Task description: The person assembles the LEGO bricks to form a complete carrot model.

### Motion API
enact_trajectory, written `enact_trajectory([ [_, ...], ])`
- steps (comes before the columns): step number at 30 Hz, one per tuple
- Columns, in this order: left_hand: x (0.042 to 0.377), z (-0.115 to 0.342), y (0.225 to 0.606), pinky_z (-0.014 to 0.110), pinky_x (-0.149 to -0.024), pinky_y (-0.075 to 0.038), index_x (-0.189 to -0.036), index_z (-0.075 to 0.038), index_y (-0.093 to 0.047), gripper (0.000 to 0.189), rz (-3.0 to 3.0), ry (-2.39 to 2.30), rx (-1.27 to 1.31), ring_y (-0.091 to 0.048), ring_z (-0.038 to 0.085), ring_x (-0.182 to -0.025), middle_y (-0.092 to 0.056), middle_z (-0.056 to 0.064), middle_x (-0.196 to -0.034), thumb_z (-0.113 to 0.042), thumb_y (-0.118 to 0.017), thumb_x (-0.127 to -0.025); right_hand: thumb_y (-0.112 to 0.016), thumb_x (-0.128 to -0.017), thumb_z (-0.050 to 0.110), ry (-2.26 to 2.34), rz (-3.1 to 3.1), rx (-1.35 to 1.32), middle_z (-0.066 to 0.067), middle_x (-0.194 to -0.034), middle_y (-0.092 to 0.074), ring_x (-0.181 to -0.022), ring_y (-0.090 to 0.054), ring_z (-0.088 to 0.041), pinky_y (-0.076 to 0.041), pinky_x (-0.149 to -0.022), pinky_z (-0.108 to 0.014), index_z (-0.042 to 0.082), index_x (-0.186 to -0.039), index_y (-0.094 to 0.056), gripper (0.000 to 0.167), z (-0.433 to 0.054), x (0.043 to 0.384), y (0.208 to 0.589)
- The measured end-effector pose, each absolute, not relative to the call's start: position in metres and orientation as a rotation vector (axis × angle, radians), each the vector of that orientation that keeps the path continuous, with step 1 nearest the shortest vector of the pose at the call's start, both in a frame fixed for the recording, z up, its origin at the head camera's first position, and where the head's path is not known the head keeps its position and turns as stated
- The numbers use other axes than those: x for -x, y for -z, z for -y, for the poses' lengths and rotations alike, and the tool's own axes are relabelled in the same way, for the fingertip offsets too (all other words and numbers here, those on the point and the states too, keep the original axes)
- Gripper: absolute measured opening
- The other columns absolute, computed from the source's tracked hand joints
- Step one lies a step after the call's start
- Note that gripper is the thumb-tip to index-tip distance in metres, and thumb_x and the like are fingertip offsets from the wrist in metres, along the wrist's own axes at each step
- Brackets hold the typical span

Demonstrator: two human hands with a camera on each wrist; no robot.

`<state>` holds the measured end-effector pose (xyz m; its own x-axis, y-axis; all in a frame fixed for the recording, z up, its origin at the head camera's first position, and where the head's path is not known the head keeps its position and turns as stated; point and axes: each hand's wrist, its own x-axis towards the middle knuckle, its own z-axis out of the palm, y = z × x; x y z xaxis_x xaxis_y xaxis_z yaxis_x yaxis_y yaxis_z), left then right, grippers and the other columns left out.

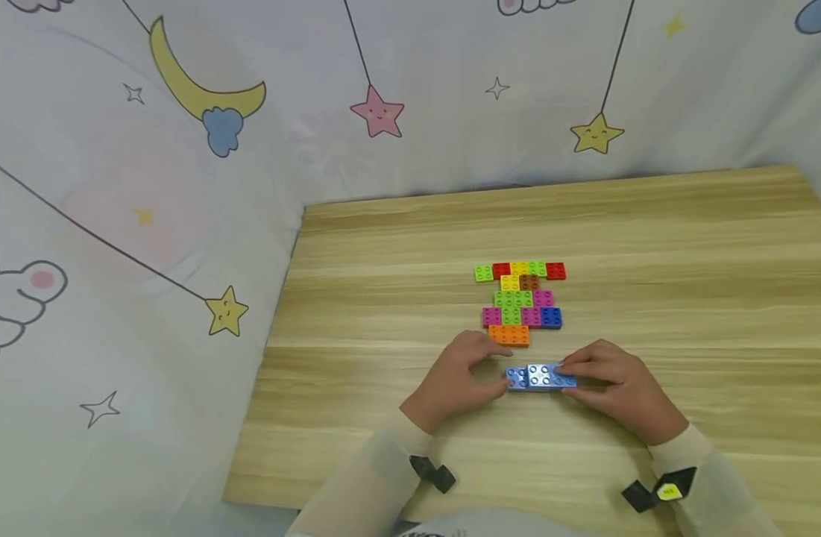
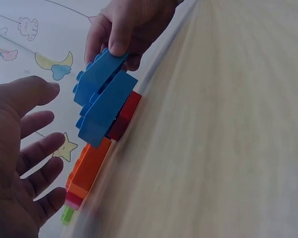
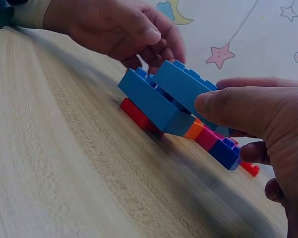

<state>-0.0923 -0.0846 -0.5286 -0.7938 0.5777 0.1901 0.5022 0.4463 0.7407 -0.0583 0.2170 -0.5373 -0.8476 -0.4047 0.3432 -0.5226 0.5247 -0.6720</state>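
My right hand (image 1: pixel 621 384) pinches a light-blue building brick (image 3: pixel 181 87) between thumb and fingers. This brick is set over a second blue brick (image 3: pixel 156 106), shifted along it, and a dark gap shows between the two in both wrist views. Beneath the lower blue brick sits a red brick (image 2: pixel 125 116), mostly covered from above. My left hand (image 1: pixel 455 377) is beside the left end of the blue bricks. Its fingers are spread and loosely bent in the left wrist view, with nothing in them.
Beyond the hands lies a flat figure of bricks in rows: an orange brick (image 1: pixel 508 335) nearest, a dark-blue brick (image 1: pixel 551 318) at right, a lime brick (image 1: pixel 484 274) at the far left corner. The wooden table (image 1: pixel 383 261) meets a patterned cloth (image 1: pixel 437 149) at the back.
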Motion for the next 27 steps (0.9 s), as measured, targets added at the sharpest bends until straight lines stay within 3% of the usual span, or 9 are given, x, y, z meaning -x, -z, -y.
enact_trajectory([
  [8, 0.089, 0.062, 0.530, 0.016, -0.099, -0.040, -0.122, -0.024, -0.075, 0.035, -2.589, -1.115, -1.220, -0.051, 0.002, -0.111, -0.070, -0.016, -0.120, -0.033, -0.083, -0.089, -0.093, -0.072, 0.003, -1.278, 2.538, -0.832, 0.010, -0.108, -0.072, -0.100, -0.062, -0.008, -0.044, -0.090, -0.009, 0.022, -0.108, -0.082, 0.042, -0.214, 0.053, 0.540],
  [16, 0.088, 0.059, 0.528, 0.010, -0.099, -0.037, -0.125, -0.023, -0.073, 0.037, -2.663, -1.011, -1.221, -0.055, 0.000, -0.108, -0.072, -0.014, -0.119, -0.032, -0.083, -0.090, -0.093, -0.072, 0.001, -1.289, 2.532, -0.817, 0.012, -0.108, -0.072, -0.102, -0.062, -0.008, -0.045, -0.090, -0.009, 0.023, -0.109, -0.082, 0.045, -0.214, 0.054, 0.539],
  [27, 0.092, 0.057, 0.529, 0.011, -0.099, -0.039, -0.128, -0.022, -0.072, 0.039, -2.641, -1.021, -1.196, -0.057, -0.002, -0.109, -0.071, -0.014, -0.120, -0.029, -0.082, -0.091, -0.092, -0.073, 0.002, -1.248, 2.581, -0.813, 0.016, -0.111, -0.070, -0.105, -0.061, -0.003, -0.046, -0.090, -0.010, 0.025, -0.109, -0.081, 0.045, -0.216, 0.057, 0.540],
])
